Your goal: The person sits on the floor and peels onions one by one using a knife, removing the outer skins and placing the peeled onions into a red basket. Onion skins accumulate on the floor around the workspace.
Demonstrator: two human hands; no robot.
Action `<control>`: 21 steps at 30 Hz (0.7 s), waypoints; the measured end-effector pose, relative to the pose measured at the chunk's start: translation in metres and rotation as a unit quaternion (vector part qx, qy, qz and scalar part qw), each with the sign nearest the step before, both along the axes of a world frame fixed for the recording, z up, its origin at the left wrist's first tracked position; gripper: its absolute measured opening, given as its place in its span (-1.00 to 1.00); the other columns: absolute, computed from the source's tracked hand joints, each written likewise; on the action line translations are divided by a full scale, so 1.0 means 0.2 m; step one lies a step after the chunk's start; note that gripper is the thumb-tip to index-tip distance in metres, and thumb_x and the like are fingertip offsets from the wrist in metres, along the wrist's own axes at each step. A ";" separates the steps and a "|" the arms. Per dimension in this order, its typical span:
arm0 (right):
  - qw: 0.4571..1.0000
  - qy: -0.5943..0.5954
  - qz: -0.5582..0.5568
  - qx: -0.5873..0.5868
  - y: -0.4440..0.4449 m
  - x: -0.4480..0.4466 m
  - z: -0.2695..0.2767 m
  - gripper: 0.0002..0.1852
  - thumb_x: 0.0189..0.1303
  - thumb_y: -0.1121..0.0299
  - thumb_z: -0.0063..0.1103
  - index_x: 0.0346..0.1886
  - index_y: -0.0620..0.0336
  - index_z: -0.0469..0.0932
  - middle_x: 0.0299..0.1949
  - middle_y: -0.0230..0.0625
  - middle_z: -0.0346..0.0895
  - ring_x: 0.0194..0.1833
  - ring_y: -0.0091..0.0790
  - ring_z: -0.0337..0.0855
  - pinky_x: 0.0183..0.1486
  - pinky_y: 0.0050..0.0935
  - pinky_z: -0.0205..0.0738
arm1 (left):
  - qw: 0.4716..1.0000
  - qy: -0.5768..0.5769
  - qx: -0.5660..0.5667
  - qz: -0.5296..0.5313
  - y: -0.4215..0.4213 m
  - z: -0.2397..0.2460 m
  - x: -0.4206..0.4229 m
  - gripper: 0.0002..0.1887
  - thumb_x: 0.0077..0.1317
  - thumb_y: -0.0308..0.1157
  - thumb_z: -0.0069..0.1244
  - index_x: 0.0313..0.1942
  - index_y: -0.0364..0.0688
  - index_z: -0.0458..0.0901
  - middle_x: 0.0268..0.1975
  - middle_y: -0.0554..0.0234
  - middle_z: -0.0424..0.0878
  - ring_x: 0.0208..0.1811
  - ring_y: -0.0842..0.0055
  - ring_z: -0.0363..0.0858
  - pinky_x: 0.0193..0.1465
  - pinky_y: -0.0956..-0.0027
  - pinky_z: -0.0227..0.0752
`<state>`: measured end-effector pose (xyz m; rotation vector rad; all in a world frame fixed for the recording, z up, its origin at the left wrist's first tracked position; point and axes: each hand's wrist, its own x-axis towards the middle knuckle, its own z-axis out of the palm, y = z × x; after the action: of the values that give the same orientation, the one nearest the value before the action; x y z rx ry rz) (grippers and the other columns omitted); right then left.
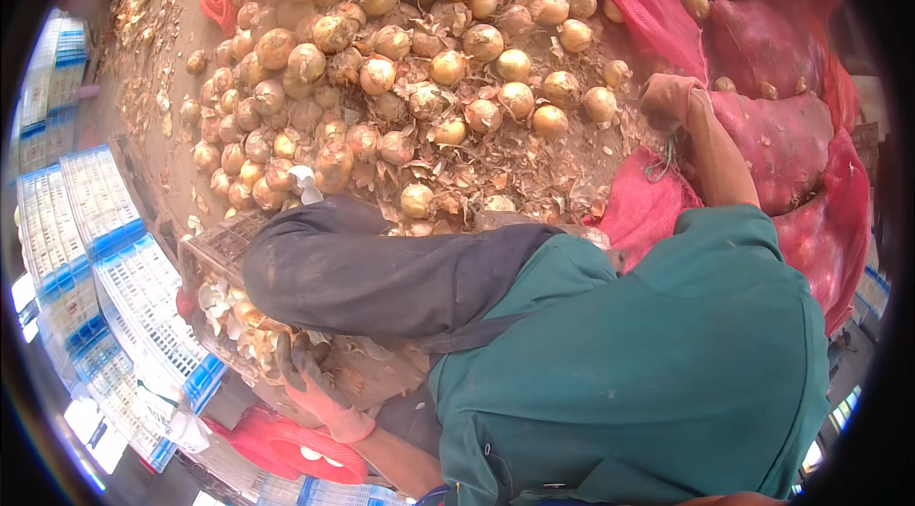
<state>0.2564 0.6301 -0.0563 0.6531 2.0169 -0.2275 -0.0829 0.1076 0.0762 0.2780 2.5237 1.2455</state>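
At the lower left, my left hand (307,377), in a pink glove with dark fingers, has its fingers apart beside onion pieces and skins (246,316) by a dirty plastic crate (225,245). My right hand (672,102), gloved too, is curled at the upper right, between the loose onions and the red mesh sacks; whether it grips anything is hidden. A thin cord (665,163) hangs just below it, over a loose piece of red mesh (647,199). Whole brown onions (447,68) lie heaped before me among dry skins (465,174).
Filled red mesh sacks (772,138) line the right side. White and blue plastic crates (150,291) stand at the left. A pinkish-red sack or cloth (286,442) lies below my left hand. My bent leg (386,277) crosses the middle. Scattered skins (161,102) cover the ground at the upper left.
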 end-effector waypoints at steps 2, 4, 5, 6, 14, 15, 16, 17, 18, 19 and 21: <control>0.997 0.021 0.073 -0.012 0.00 0.05 -0.06 -0.81 -0.07 0.39 0.15 -0.37 0.13 0.71 -0.33 -0.22 0.70 -0.27 -0.17 0.75 -0.20 -0.26 0.68 | 1.000 -0.001 -0.003 -0.016 0.01 0.01 -0.01 -0.36 0.46 0.00 -0.13 0.32 -0.35 0.34 0.10 -0.18 0.58 -0.10 0.30 0.66 -0.02 0.33 0.49; 0.995 0.055 0.082 0.017 -0.05 0.08 -0.18 -0.90 -0.09 0.31 0.35 -0.62 0.02 0.62 -0.51 -0.41 0.68 -0.53 -0.41 0.67 -0.57 -0.32 0.54 | 1.000 -0.001 0.001 -0.024 -0.02 -0.01 -0.01 -0.32 0.46 0.04 -0.15 0.35 -0.36 0.30 0.14 -0.23 0.54 -0.06 0.26 0.65 0.00 0.31 0.49; 0.996 0.060 0.058 0.024 -0.07 0.13 -0.25 -0.92 -0.08 0.33 0.33 -0.59 0.04 0.63 -0.49 -0.37 0.68 -0.49 -0.36 0.68 -0.51 -0.30 0.55 | 0.996 0.040 -0.038 -0.069 -0.03 -0.01 -0.01 -0.32 0.47 0.04 -0.15 0.35 -0.36 0.29 0.13 -0.24 0.54 -0.06 0.25 0.65 0.01 0.30 0.49; 0.997 0.058 0.029 0.029 -0.10 0.10 -0.23 -0.93 -0.08 0.34 0.31 -0.56 0.06 0.64 -0.47 -0.32 0.67 -0.46 -0.32 0.69 -0.46 -0.28 0.57 | 0.987 0.082 -0.078 -0.111 -0.05 -0.01 0.00 -0.31 0.47 0.04 -0.15 0.35 -0.37 0.29 0.13 -0.25 0.54 -0.06 0.23 0.65 0.02 0.29 0.49; 0.588 0.255 -0.720 -0.266 -0.21 0.09 -0.14 -0.95 0.29 0.40 0.10 -0.28 0.14 0.51 -0.48 -0.36 0.55 -0.62 -0.47 0.51 -0.67 -0.47 0.36 | 0.999 0.014 0.035 -0.018 -0.06 -0.07 0.04 -0.31 0.46 0.03 -0.14 0.34 -0.40 0.28 0.09 -0.17 0.56 -0.09 0.23 0.67 -0.05 0.34 0.56; 0.531 0.273 -0.743 -0.302 -0.20 0.10 -0.13 -0.84 0.29 0.40 0.11 -0.09 0.16 0.48 -0.44 -0.32 0.57 -0.62 -0.50 0.50 -0.67 -0.51 0.38 | 0.998 0.024 0.045 -0.026 -0.06 -0.08 0.03 -0.31 0.46 0.02 -0.13 0.34 -0.41 0.28 0.08 -0.15 0.56 -0.10 0.25 0.67 -0.08 0.36 0.57; 0.548 0.294 -0.732 -0.278 -0.22 0.00 -0.04 -0.80 0.30 0.39 0.10 -0.05 0.16 0.47 -0.43 -0.32 0.57 -0.62 -0.53 0.50 -0.68 -0.54 0.37 | 0.998 0.013 0.053 -0.013 -0.06 -0.09 0.04 -0.32 0.46 0.01 -0.13 0.33 -0.41 0.28 0.06 -0.13 0.57 -0.11 0.27 0.68 -0.11 0.38 0.58; 0.564 0.314 -0.720 -0.253 -0.25 -0.10 0.06 -0.77 0.31 0.38 0.10 0.00 0.17 0.47 -0.41 -0.31 0.58 -0.62 -0.55 0.49 -0.69 -0.56 0.36 | 0.998 0.003 0.062 0.000 -0.05 -0.09 0.04 -0.32 0.46 0.00 -0.12 0.33 -0.42 0.28 0.05 -0.11 0.58 -0.12 0.28 0.68 -0.14 0.39 0.59; 0.575 0.330 -0.701 -0.261 -0.27 -0.18 0.14 -0.76 0.31 0.38 0.08 0.02 0.17 0.47 -0.40 -0.32 0.58 -0.62 -0.57 0.48 -0.69 -0.58 0.35 | 0.996 -0.029 0.073 0.031 -0.02 -0.07 0.04 -0.33 0.46 -0.01 -0.11 0.32 -0.43 0.28 0.03 -0.09 0.59 -0.13 0.30 0.69 -0.16 0.41 0.59; 0.585 0.348 -0.681 -0.269 -0.28 -0.27 0.21 -0.75 0.32 0.37 0.07 0.03 0.17 0.47 -0.39 -0.32 0.59 -0.62 -0.59 0.48 -0.69 -0.59 0.33 | 0.993 -0.059 0.087 0.058 0.01 -0.07 0.03 -0.33 0.46 -0.02 -0.10 0.32 -0.43 0.28 0.02 -0.08 0.60 -0.14 0.31 0.70 -0.18 0.42 0.60; 0.609 0.372 -0.630 -0.307 -0.31 -0.48 0.33 -0.74 0.34 0.36 0.05 0.05 0.17 0.47 -0.37 -0.33 0.60 -0.62 -0.62 0.47 -0.70 -0.61 0.31 | 0.992 -0.027 0.111 0.047 0.00 -0.09 0.06 -0.36 0.47 -0.04 -0.08 0.30 -0.43 0.30 0.04 -0.07 0.61 -0.14 0.33 0.70 -0.18 0.43 0.59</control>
<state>0.1601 0.5680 0.0095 1.5650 1.5186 -2.2325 -0.0711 0.1084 0.0579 0.1729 2.3787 1.5523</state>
